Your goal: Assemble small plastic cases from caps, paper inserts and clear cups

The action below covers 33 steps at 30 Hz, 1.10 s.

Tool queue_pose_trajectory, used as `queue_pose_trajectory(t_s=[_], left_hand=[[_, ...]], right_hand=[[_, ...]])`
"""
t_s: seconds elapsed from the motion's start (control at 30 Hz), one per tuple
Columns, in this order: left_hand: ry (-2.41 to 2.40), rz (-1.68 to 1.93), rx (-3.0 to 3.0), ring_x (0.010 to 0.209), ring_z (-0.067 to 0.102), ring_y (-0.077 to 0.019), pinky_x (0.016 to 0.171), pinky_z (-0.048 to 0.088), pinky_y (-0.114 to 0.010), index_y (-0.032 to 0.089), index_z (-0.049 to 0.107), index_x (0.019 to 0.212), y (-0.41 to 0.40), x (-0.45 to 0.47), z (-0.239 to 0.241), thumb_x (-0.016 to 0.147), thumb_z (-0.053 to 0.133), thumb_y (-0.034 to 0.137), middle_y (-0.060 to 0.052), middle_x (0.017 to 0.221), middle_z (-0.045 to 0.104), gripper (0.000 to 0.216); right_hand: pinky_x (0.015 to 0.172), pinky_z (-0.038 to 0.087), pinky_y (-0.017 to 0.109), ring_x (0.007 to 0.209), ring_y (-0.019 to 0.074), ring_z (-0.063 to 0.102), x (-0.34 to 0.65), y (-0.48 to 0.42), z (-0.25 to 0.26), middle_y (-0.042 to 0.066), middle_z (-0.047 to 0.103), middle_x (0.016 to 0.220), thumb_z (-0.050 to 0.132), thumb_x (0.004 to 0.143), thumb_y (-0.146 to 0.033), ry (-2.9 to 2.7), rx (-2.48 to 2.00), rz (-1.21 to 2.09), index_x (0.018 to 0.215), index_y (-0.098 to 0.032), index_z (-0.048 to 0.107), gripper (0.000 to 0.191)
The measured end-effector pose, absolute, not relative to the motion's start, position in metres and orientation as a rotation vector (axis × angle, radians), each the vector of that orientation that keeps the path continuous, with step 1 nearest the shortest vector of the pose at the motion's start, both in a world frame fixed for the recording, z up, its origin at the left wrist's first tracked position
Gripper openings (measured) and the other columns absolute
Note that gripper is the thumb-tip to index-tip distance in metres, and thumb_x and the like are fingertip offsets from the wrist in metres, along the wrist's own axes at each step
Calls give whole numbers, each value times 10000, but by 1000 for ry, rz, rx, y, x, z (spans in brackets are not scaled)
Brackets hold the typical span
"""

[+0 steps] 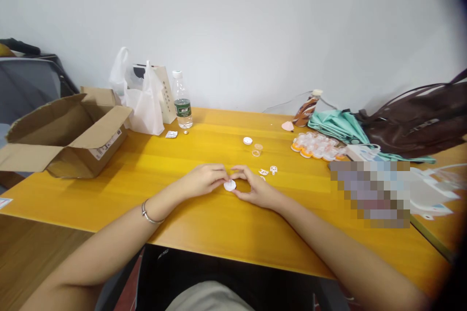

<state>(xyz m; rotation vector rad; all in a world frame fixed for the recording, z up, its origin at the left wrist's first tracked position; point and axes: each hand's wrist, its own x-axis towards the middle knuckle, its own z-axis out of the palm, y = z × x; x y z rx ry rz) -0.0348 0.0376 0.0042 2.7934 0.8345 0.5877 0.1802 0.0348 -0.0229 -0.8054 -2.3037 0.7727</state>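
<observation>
A small white round disc (229, 185) is between my two hands, just over the table's middle. My left hand (205, 180) has its fingers bent and close together, with the tips on the disc's left and upper side. On the other side, the thumb and fingers of my right hand (255, 188) curve around the disc and pinch its edge. Fine detail on the disc is too small to make out. Beyond my right hand lie small white cut-out pieces (273, 169), clear round plastic pieces (256, 153) and a white round cap-like piece (247, 141).
An open cardboard box (78, 155), a white plastic bag (144, 107) and a water bottle (183, 107) stand left. On the right are clear capsules with orange bases (316, 146), a drink bottle (307, 109), a folded teal umbrella (337, 126) and a brown bag (412, 126).
</observation>
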Motion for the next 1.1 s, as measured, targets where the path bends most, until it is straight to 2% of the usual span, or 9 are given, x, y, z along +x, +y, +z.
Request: queue_pose_trajectory(t_s=[0.3, 0.7, 1.1], left_hand=[[752, 525, 2961, 752, 578, -118, 687, 406, -222, 183, 593, 916, 38, -32, -4, 893, 404, 232, -35, 823, 607, 196], [712, 442, 2846, 839, 616, -126, 757, 440, -212, 211, 641, 941, 35, -37, 5, 868, 453, 194, -34, 973, 653, 202], [729, 418, 2836, 827, 599, -143, 766, 439, -239, 192, 639, 991, 33, -40, 15, 871, 458, 237, -57, 891, 644, 222]], right_hand=[[875, 455, 353, 977, 182, 600, 180, 36, -24, 63, 625, 1029, 553, 754, -204, -2293, -798, 789, 1176, -220, 306, 490], [910, 423, 368, 996, 178, 595, 180, 36, -24, 58, 632, 1046, 549, 765, -202, -2309, -783, 829, 1182, -222, 294, 490], [920, 413, 371, 1001, 174, 588, 180, 37, -26, 53, 631, 1061, 557, 773, -225, -2309, -784, 849, 1179, -225, 278, 492]])
